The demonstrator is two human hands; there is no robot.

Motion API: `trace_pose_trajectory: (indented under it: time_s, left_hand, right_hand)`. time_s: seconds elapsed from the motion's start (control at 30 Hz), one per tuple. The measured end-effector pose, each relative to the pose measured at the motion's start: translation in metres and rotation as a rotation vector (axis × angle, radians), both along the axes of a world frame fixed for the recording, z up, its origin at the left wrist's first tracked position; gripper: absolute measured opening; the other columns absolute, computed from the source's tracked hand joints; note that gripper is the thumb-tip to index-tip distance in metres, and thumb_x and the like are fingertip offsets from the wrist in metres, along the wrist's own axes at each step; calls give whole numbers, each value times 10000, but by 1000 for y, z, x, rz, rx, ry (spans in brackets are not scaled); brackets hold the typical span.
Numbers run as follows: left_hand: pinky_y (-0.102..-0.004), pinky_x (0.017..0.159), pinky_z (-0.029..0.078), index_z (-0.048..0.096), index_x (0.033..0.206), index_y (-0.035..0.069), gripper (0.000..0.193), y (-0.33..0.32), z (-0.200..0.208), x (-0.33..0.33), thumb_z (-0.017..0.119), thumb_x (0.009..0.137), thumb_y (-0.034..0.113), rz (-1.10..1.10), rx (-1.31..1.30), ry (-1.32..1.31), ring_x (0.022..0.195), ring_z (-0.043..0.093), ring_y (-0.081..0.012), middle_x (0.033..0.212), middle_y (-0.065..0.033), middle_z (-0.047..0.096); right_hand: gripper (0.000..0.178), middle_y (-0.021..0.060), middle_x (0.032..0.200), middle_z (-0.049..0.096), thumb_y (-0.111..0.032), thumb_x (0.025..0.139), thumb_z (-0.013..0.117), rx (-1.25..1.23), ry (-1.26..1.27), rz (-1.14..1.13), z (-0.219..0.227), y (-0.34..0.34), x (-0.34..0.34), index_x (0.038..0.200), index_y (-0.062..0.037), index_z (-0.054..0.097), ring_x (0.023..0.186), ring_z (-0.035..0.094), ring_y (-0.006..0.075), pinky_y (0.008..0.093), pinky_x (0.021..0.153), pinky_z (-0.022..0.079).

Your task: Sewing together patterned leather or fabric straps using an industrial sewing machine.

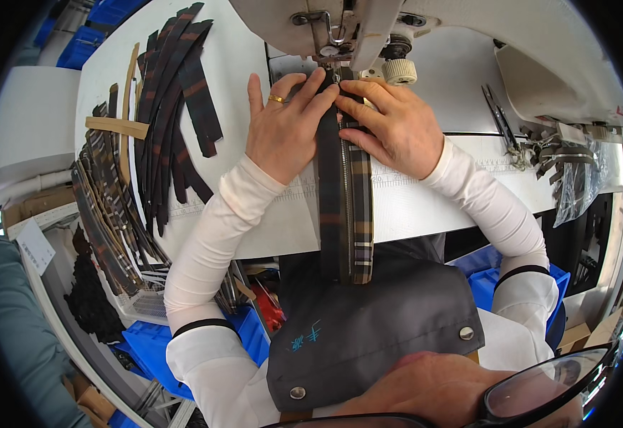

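Observation:
A zipper [348,187] with metal teeth runs lengthwise between a dark fabric strip [330,192] and a plaid fabric strip [363,221]. Their far ends lie under the needle area of a white sewing machine [329,51]; the near ends hang over the table edge onto my lap. My left hand [286,121] presses thumb and index finger onto the dark strip close to the presser foot, its outer fingers raised. From the other side, my right hand [397,125] is closed on the plaid strip and zipper edge, fingertips near the foot. The needle itself is hidden.
Several dark plaid strips [165,107] lie fanned on the white table [236,235] at left, beside bundled plaid strips [104,214] hanging over the edge. Tweezers or snips [497,114] and a clear plastic bag [581,189] are at right. Blue bins [151,346] stand below.

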State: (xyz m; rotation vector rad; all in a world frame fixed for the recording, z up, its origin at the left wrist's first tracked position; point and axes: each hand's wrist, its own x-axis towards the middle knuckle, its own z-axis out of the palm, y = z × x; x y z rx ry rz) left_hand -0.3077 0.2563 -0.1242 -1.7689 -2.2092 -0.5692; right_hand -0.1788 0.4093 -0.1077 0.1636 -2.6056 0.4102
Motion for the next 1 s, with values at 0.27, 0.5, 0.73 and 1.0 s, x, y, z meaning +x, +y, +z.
trace_pose_trajectory:
  time_s: [0.27,0.5,0.73,1.0]
  left_hand:
    - [-660,1008,167,616,1143,143,408,0,2,-2,675,739,140,-13,12,30,1126,495,-215,1227,-11,584]
    - [-662,1005,170,627,1140,149,393,3,0,-9,674,750,162,-24,26,46,1119,498,-215,1210,-2,594]
    - [-663,1002,173,631,1137,158,376,1,2,-4,672,764,193,-20,20,18,1121,495,-214,1206,-4,596]
    - [-666,1002,166,633,1136,169,365,-1,0,-5,670,783,252,-17,25,20,1129,493,-213,1209,9,594]
  right_hand:
    - [408,82,1178,575,-258,766,703,33,-42,-24,1,1,2,1116,-66,623,1024,575,268,355,798,488]
    - [368,78,1075,591,-257,747,707,21,-31,-19,2,3,-1,1048,-53,645,988,557,250,348,834,472]
    - [362,75,1083,593,-267,754,701,44,-20,-20,0,3,2,1044,-56,646,991,558,244,345,833,472]
    - [370,77,1084,591,-270,755,703,60,-2,-20,0,2,0,1049,-54,642,983,560,248,341,819,480]
